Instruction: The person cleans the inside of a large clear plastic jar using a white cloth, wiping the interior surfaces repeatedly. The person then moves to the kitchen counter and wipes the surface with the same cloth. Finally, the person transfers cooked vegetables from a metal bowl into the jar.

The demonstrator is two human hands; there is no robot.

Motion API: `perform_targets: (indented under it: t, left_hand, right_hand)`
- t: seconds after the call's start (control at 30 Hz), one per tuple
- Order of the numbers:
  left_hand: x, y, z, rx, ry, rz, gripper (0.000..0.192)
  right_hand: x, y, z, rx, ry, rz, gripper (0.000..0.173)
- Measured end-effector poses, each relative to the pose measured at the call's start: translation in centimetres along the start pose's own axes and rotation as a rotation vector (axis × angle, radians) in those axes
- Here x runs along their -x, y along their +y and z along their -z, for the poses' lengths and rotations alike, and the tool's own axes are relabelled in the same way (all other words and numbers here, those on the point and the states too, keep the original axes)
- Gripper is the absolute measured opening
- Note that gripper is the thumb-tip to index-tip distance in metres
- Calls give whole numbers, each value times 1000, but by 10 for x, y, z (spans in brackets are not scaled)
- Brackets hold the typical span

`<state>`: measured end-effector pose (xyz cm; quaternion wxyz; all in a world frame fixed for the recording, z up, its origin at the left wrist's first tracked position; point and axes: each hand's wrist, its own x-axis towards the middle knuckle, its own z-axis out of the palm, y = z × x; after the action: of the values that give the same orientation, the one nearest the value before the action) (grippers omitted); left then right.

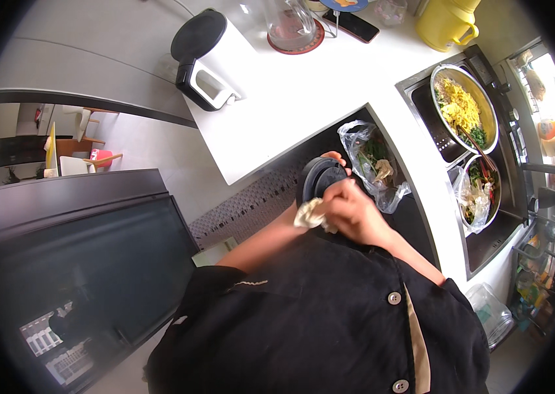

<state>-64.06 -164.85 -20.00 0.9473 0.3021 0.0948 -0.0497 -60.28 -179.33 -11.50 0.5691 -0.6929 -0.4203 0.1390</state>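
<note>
In front of my chest I hold a round black lid-like part, tilted, with a raised ring inside. My left hand grips it from behind, its fingertips showing over the far edge; most of that hand is hidden. My right hand, slightly blurred, is closed on a crumpled pale cloth at the part's near side. Just beyond my hands hangs a clear plastic bag with green stalks and scraps in it.
A white electric kettle stands on the white counter, near a glass jug, a phone and a yellow jug. At right, the sink carries a metal bowl of shredded yellow food and a strainer of scraps.
</note>
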Motion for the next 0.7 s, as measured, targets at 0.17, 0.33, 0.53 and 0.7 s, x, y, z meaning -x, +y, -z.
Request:
perform_targets:
  t: [0.17, 0.33, 0.53, 0.7]
  left_hand:
    - [-10, -23, -20, 473, 104, 62, 30]
    - [4, 0, -33, -576, 18, -234, 27]
    - [0, -11, -14, 342, -124, -45, 21]
    - [-8, -18, -4, 98, -200, -150, 12]
  right_hand:
    - [-12, -12, -5, 314, -82, 209, 23]
    - [-46, -14, 8, 545, 54, 53, 36]
    - [-1, 8, 13, 349, 161, -46, 39]
    - [-17, 10, 8, 390, 144, 3, 39]
